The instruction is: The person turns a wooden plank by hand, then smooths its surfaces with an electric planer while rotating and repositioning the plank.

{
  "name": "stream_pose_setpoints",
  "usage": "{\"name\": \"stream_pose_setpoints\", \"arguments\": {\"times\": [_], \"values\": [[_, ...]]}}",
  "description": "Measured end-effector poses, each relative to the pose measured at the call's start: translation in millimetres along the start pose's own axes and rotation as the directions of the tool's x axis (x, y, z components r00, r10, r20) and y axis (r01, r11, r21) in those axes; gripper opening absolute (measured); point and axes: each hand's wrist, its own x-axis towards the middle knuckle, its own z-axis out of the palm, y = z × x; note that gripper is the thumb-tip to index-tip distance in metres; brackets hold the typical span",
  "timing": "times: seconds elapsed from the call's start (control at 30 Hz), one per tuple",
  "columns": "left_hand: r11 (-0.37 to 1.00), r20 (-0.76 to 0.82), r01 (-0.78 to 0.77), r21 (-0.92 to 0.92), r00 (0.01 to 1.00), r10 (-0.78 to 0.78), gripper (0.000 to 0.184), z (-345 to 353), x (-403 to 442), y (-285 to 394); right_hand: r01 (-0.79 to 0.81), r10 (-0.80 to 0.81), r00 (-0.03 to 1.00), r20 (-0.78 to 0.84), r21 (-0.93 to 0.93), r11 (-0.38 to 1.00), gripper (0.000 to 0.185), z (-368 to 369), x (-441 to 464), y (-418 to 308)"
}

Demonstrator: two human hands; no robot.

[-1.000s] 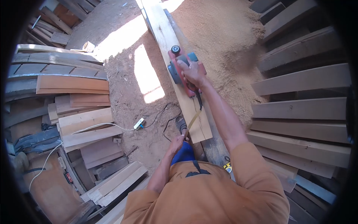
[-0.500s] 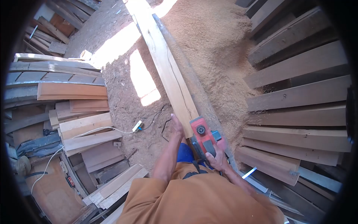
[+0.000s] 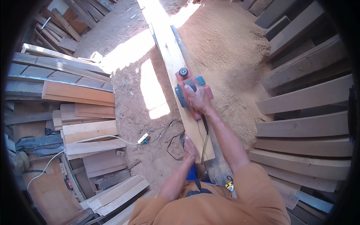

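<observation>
My right hand (image 3: 198, 98) is closed around the handle of a red and dark electric planer (image 3: 182, 83). The planer sits on a long, pale wooden board (image 3: 172, 56), partway along it. A dark crack runs lengthwise in the board. My left hand (image 3: 189, 149) is at the board's near left edge and appears to grip it, though most fingers are hidden. The planer's cord (image 3: 205, 140) trails back over the near end of the board. Beneath the board lies a greyish beam (image 3: 221, 168).
A large sawdust heap (image 3: 221, 37) spreads to the right. Stacked planks (image 3: 307, 93) line the right side, and more boards (image 3: 90, 131) are piled on the left. A white socket block (image 3: 143, 138) with cables lies on the ground. A yellow tape measure (image 3: 229, 183) is near my waist.
My right hand has pushed the planer forward along the board, away from my body, and that arm is now stretched out. My left hand stays by the board's near edge. The view has shifted slightly.
</observation>
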Motion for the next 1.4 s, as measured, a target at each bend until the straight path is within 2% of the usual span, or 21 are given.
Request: {"name": "stream_pose_setpoints", "arguments": {"times": [0.07, 0.1, 0.17, 0.27, 0.37, 0.43, 0.53, 0.7, 0.73, 0.77, 0.83, 0.9, 1.0, 1.03, 1.07, 1.13, 1.23, 1.27, 1.33, 1.37, 1.4], "values": [[0.989, -0.051, 0.1, 0.109, 0.994, -0.095, 0.07, 2, -2, 5, -0.007, 0.006, 1.0, -0.03, -0.047, 0.999, 0.069, 5, 56, -12], [0.992, 0.003, 0.063, 0.112, 0.998, -0.064, 0.069, -3, 0, 10, -0.013, 0.011, 0.999, -0.04, -0.069, 0.998, 0.07, 6, 81, -22], [0.993, 0.117, -0.003, 0.116, 0.993, -0.011, 0.067, -12, -1, 14, 0.021, -0.021, 0.998, -0.052, -0.011, 1.0, 0.061, 11, 125, -36], [0.98, 0.056, -0.027, 0.196, 0.998, 0.016, 0.068, -5, -4, 0, 0.102, -0.099, 0.992, -0.077, 0.027, 0.994, 0.069, 14, 188, -28], [0.988, 0.062, -0.001, 0.156, 0.998, -0.009, 0.071, -2, -4, 0, 0.131, -0.128, 0.988, -0.087, 0.03, 0.991, 0.071, 15, 195, -20], [0.991, 0.066, 0.006, 0.133, 0.998, -0.015, 0.073, -1, -3, -1, 0.096, -0.092, 0.992, -0.086, 0.045, 0.994, 0.069, 13, 180, -25], [0.996, 0.092, -0.007, 0.085, 0.996, -0.001, 0.075, -1, -3, -4, -0.014, 0.02, 0.997, -0.078, 0.069, 0.998, 0.065, 7, 135, -12], [0.998, 0.109, 0.002, -0.059, 0.994, 0.005, 0.08, -1, 5, -6, -0.025, 0.028, 0.999, -0.046, 0.07, 0.997, 0.052, 1, 22, 37], [0.997, 0.083, -0.006, -0.074, 0.996, 0.012, 0.081, 0, 7, -7, -0.077, 0.078, 0.997, -0.012, 0.069, 0.995, 0.048, -5, -16, 40], [0.996, 0.057, -0.014, -0.089, 0.998, 0.02, 0.082, 0, 8, -9, -0.134, 0.133, 0.991, 0.03, 0.035, 0.99, 0.054, -13, -57, 44], [0.993, 0.066, -0.037, -0.108, 0.997, 0.044, 0.084, -2, 14, -11, -0.236, 0.24, 0.964, 0.113, -0.047, 0.971, 0.083, -30, -140, 51], [0.992, 0.137, -0.055, -0.115, 0.988, 0.071, 0.087, -6, 21, -13, -0.244, 0.245, 0.964, 0.106, -0.028, 0.969, 0.075, -39, -235, 67], [0.986, 0.148, -0.059, -0.157, 0.986, 0.082, 0.088, -10, 9, 11, -0.235, 0.233, 0.971, 0.06, 0.02, 0.972, 0.066, -40, -347, 90], [0.957, 0.149, 0.027, -0.288, 0.989, 0.017, 0.086, -8, 3, 20, -0.241, 0.24, 0.969, 0.052, 0.022, 0.97, 0.066, -40, -373, 96], [0.949, 0.146, 0.044, -0.312, 0.989, 0.002, 0.085, -7, 4, 16, -0.229, 0.227, 0.973, 0.047, 0.043, 0.973, 0.067, -38, -386, 98], [0.928, 0.138, 0.074, -0.364, 0.99, -0.024, 0.083, -5, 7, 13, -0.198, 0.198, 0.98, 0.01, 0.041, 0.979, 0.066, -35, -381, 92], [0.801, 0.199, 0.076, -0.594, 0.979, 0.054, 0.08, -3, -2, 30, -0.144, 0.141, 0.987, -0.072, -0.043, 0.989, 0.064, -18, -319, 88], [0.803, 0.205, 0.078, -0.591, 0.977, 0.056, 0.079, -4, -3, 32, -0.125, 0.118, 0.989, -0.088, -0.079, 0.989, 0.063, -14, -290, 89], [0.804, 0.216, 0.077, -0.59, 0.974, 0.065, 0.078, -7, -5, 32, -0.091, 0.09, 0.993, -0.07, -0.014, 0.996, 0.062, -9, -224, 76], [0.911, 0.105, -0.113, -0.396, 0.98, 0.167, 0.077, -8, -6, 35, -0.07, 0.07, 0.996, -0.061, -0.002, 0.998, 0.064, -7, -189, 70], [0.944, 0.097, -0.083, -0.318, 0.988, 0.119, 0.076, -7, -3, 21, -0.051, 0.052, 0.997, -0.049, 0.011, 0.999, 0.066, -5, -154, 63]]}}
